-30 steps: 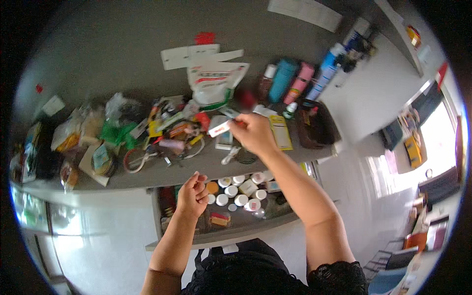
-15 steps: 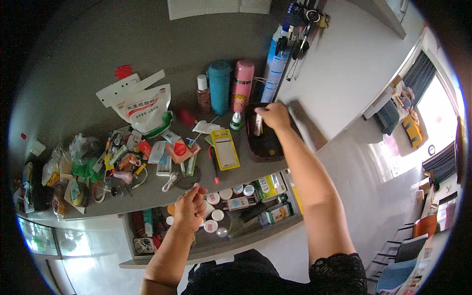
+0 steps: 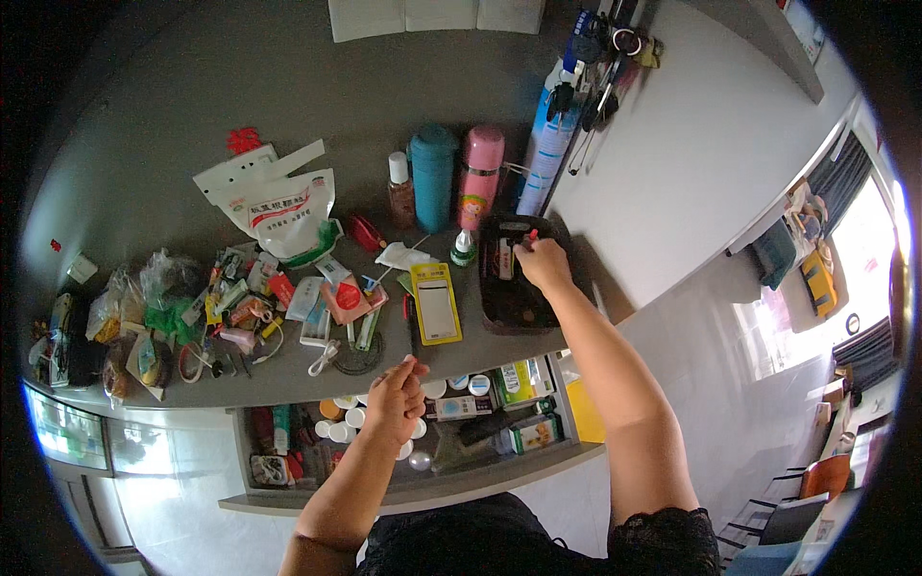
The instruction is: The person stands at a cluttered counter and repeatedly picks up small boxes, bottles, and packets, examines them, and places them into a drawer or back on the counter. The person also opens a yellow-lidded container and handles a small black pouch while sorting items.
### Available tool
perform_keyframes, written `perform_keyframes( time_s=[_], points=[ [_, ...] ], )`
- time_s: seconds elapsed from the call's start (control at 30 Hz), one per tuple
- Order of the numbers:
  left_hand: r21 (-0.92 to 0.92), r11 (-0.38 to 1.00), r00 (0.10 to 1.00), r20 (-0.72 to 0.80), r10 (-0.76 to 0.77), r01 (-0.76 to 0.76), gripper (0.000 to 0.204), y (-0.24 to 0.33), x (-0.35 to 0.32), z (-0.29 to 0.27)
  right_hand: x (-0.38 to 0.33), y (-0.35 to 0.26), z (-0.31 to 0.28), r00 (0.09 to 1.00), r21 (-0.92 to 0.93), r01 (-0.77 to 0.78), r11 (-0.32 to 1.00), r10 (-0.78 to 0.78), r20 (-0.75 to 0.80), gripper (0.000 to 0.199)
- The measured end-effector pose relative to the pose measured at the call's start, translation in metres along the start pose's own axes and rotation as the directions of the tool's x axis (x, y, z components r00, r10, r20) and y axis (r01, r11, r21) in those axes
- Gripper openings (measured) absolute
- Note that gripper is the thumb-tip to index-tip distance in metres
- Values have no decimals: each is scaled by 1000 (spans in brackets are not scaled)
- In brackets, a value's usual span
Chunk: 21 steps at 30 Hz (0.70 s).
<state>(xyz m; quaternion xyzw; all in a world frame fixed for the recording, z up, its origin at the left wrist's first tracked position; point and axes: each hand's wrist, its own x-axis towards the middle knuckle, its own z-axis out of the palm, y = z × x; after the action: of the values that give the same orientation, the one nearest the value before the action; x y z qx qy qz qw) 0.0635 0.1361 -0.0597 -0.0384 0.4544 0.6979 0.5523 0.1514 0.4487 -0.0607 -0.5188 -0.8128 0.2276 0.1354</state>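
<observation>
Dipping into the basket point(image 3: 501, 309), the right hand point(image 3: 545, 264), its hold impossible to tell, has a white box point(image 3: 505, 257) just leftward, the drawer point(image 3: 480, 478) beneath the loosely clenched left hand point(image 3: 396, 398).

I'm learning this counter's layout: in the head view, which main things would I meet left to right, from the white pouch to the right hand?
White pouch, small red item, brown bottle, teal flask, pink flask, right hand at dark basket.
</observation>
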Motion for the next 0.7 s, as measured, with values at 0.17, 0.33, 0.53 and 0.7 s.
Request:
perform_keyframes(
  time_s=[0.17, 0.33, 0.53, 0.7],
  points=[
    [-20, 999, 999, 12, -36, 36, 27, 1, -1, -4, -13, -12, -1, 985, -97, -95, 991, 108, 135, 60],
    [278, 949, 988, 38, 147, -151, 31, 4, 10, 9, 0, -9, 16, 970, 20, -214, 977, 210, 123, 49],
    [848, 265, 816, 284, 504, -459, 62, 1, 82, 69, 9, -7, 28, 892, 334, -431, 838, 341, 297, 58],
    [902, 42, 821, 372, 433, -431, 61, -3, 111, 81, 10, -7, 32, 912, 380, -384, 841, 280, 301, 52]
  ],
)
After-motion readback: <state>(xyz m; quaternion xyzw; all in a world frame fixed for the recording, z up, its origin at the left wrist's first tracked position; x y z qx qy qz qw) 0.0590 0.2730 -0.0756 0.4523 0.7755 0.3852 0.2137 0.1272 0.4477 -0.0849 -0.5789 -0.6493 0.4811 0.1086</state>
